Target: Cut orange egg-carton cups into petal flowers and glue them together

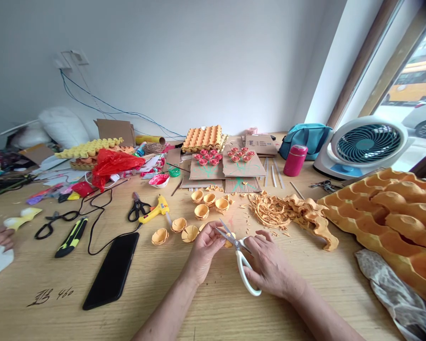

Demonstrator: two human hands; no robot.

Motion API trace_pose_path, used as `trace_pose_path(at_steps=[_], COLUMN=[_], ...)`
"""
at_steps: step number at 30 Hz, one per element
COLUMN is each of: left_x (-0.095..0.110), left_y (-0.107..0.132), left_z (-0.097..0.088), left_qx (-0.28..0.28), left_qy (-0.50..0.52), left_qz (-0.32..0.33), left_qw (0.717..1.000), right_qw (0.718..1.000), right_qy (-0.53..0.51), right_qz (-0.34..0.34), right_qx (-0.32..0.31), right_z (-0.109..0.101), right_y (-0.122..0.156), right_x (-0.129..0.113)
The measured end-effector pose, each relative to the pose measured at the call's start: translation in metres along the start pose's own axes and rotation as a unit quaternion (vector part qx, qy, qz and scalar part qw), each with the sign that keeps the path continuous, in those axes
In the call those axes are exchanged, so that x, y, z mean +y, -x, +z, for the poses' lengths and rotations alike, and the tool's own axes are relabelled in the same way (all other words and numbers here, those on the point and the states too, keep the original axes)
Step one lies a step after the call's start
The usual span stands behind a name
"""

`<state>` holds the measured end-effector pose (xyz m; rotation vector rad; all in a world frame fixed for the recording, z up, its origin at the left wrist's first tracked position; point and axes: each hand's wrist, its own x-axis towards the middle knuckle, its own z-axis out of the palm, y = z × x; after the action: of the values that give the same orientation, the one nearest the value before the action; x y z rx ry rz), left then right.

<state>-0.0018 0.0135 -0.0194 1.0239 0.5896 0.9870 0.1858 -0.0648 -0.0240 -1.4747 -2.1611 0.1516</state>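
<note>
In my right hand (270,263) is a pair of white-handled scissors (246,274), its blades parted and pointing up and left. My left hand (208,248) pinches a small orange egg-carton cup (230,240), partly hidden behind the fingers and blades. The scissor blades lie across the cup beside my left fingertips. Just beyond my hands sit several cut petal-edged cups (201,211), some nested together. A heap of orange carton shavings (270,210) lies to the right of them.
Orange egg trays (386,208) fill the right side, near a fan (369,147) and pink bottle (296,160). On the left lie a phone (111,270), utility knife (71,237), glue gun (155,210) and black scissors (138,208). Another person's hand (0,237) shows at the left edge.
</note>
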Motion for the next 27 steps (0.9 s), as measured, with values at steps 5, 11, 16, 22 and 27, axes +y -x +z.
trace_pose_path(at_steps=[5, 11, 16, 22, 27], left_x=[0.004, 0.01, 0.014, 0.018, 0.019], left_y=[0.001, 0.003, 0.004, 0.004, 0.002], left_z=[0.003, 0.007, 0.007, 0.006, 0.004], left_qx=[0.009, 0.025, 0.021, 0.015, 0.011], left_qy=[0.0, -0.032, -0.07, -0.095, -0.092], left_qz=[0.002, 0.019, 0.034, 0.044, 0.051], left_qw=[1.0, 0.999, 0.997, 0.994, 0.994], right_qw=[1.0, 0.999, 0.999, 0.998, 0.996], right_qy=[-0.016, -0.028, -0.033, -0.056, -0.075], right_qz=[-0.01, -0.018, -0.023, -0.038, -0.034], right_qx=[0.002, 0.002, -0.002, 0.002, -0.012], right_z=[-0.001, -0.001, 0.0, -0.002, -0.005], right_y=[0.0, 0.001, 0.002, 0.002, 0.002], right_x=[-0.001, -0.002, -0.001, -0.001, -0.003])
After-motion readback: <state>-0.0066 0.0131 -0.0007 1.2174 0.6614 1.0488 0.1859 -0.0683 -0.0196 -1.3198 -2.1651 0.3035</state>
